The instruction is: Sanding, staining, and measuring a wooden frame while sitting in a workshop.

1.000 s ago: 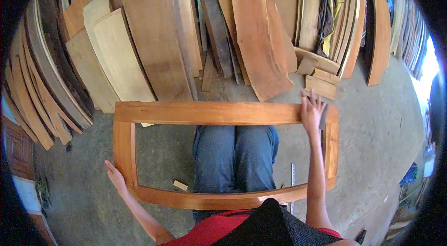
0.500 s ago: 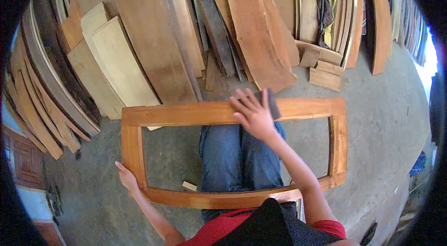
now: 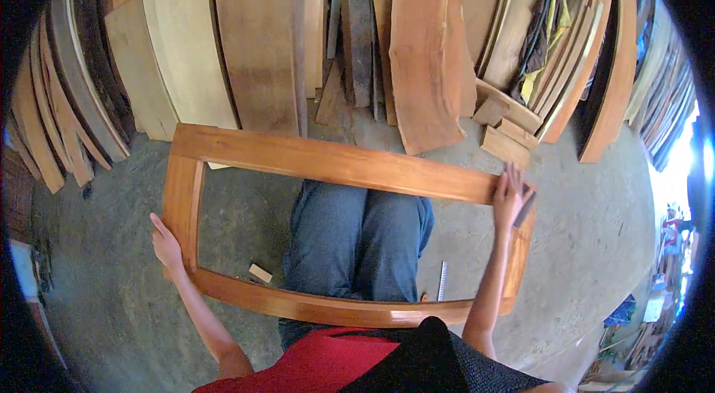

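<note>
Concrete floor (image 3: 588, 229), boards (image 3: 261, 43); frame (image 3: 335, 162) joined, centre unfilled; left hand (image 3: 167, 245) gripping its side, right hand (image 3: 509, 197) holding dark pad (image 3: 525, 211) at corner.

Shows orange-brown, grain-streaked, on the rectangular wooden frame (image 3: 298, 154). Looks dark grey on the flat pad (image 3: 525, 211), blue on denim trousers (image 3: 392, 233).
</note>
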The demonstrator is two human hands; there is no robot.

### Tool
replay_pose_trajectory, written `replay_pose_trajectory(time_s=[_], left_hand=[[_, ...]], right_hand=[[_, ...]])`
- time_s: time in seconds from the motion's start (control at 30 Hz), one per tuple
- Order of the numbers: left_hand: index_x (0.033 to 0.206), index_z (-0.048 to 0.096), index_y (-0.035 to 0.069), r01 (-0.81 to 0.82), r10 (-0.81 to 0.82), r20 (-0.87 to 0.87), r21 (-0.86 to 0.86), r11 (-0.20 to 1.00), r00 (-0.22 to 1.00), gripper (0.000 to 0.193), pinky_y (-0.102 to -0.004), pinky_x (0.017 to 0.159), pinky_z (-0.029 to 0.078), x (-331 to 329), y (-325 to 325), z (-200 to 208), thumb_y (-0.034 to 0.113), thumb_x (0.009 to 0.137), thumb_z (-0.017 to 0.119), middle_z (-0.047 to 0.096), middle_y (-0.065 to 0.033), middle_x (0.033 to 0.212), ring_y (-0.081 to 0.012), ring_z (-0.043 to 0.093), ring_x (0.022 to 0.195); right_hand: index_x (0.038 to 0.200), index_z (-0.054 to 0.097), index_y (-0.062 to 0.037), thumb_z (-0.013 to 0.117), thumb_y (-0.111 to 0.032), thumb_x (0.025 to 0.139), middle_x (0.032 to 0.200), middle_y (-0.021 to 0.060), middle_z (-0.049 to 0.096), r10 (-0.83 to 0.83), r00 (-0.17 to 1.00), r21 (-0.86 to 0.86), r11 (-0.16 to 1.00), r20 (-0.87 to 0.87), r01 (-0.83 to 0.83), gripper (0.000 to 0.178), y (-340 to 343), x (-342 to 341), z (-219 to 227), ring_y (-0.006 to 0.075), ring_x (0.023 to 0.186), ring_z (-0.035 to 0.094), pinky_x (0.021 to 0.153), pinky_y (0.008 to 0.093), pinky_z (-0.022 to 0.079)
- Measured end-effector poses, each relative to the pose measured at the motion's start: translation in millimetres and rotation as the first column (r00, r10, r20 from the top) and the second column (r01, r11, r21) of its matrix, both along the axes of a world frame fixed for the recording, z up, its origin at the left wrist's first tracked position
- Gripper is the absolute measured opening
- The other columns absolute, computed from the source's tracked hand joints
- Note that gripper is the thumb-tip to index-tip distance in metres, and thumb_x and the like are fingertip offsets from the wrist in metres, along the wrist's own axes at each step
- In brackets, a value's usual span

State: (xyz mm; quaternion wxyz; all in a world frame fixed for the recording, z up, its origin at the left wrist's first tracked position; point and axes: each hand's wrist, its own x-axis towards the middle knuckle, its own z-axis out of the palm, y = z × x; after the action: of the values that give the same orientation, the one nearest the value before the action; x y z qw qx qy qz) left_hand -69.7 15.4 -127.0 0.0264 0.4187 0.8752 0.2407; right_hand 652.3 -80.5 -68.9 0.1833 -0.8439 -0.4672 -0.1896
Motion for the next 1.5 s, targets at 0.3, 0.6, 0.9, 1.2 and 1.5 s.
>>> replay_pose_trajectory(time_s=[0.3, 0.6, 0.9, 1.2, 1.5], left_hand=[[0.097, 0.061, -0.007, -0.038, 0.033, 0.084, 0.059, 0.998, 0.996, 0.082, -0.0504, 0.082, 0.041, 9, 1, 0, 0.065, 0.090, 0.022, 0.060, -0.0287, 0.096, -0.0460, 0.054, 0.093], [0.106, 0.060, -0.006, -0.037, 0.042, 0.117, -0.041, 0.998, 0.992, 0.080, -0.0505, 0.085, 0.040, 3, 4, -11, 0.064, 0.090, 0.023, 0.060, -0.0271, 0.104, -0.0457, 0.054, 0.098], [0.107, 0.061, -0.004, -0.020, 0.028, 0.155, -0.048, 0.999, 0.987, 0.082, -0.0494, 0.085, 0.041, 5, 9, 2, 0.065, 0.090, 0.021, 0.061, -0.0266, 0.102, -0.0441, 0.055, 0.098], [0.105, 0.062, -0.004, -0.072, 0.068, 0.144, 0.021, 0.997, 0.987, 0.082, -0.0491, 0.084, 0.043, 2, 2, 1, 0.065, 0.089, 0.021, 0.061, -0.0264, 0.100, -0.0433, 0.056, 0.097], [0.117, 0.054, -0.005, 0.025, -0.023, 0.117, -0.013, 1.000, 0.993, 0.080, -0.0512, 0.085, 0.040, 11, 0, 10, 0.063, 0.090, 0.023, 0.057, -0.0299, 0.106, -0.0465, 0.053, 0.098]], right_hand=[[0.122, 0.057, -0.0148, 0.053, -0.022, 0.088, 0.130, 0.0067, 0.052, 0.751, 0.655, 0.088, 0.660, -0.083, -0.746, 0.036, 105, -232, 25, 0.0252, 0.125, 0.042, 0.109, 0.0563, 0.012], [0.121, 0.058, -0.0175, 0.054, -0.023, 0.087, 0.132, 0.0068, 0.050, 0.722, 0.689, 0.120, 0.691, -0.064, -0.713, 0.035, 98, -224, 20, 0.0257, 0.125, 0.043, 0.108, 0.0579, 0.015], [0.123, 0.057, -0.0214, 0.046, -0.025, 0.093, 0.131, 0.0056, 0.051, -0.014, 0.998, 0.061, 0.998, 0.055, 0.010, 0.032, -9, 40, -5, 0.0225, 0.125, 0.044, 0.107, 0.0583, 0.009], [0.128, 0.053, -0.0234, 0.044, -0.033, 0.095, 0.133, 0.0040, 0.050, -0.262, 0.951, 0.044, 0.961, -0.164, 0.272, 0.036, -15, 66, -2, 0.0227, 0.128, 0.041, 0.103, 0.0656, 0.005], [0.114, 0.063, -0.0164, 0.058, -0.017, 0.082, 0.123, 0.0088, 0.057, 0.429, 0.897, 0.159, 0.898, -0.108, -0.411, 0.032, 70, -130, 15, 0.0279, 0.122, 0.045, 0.108, 0.0570, 0.012]])
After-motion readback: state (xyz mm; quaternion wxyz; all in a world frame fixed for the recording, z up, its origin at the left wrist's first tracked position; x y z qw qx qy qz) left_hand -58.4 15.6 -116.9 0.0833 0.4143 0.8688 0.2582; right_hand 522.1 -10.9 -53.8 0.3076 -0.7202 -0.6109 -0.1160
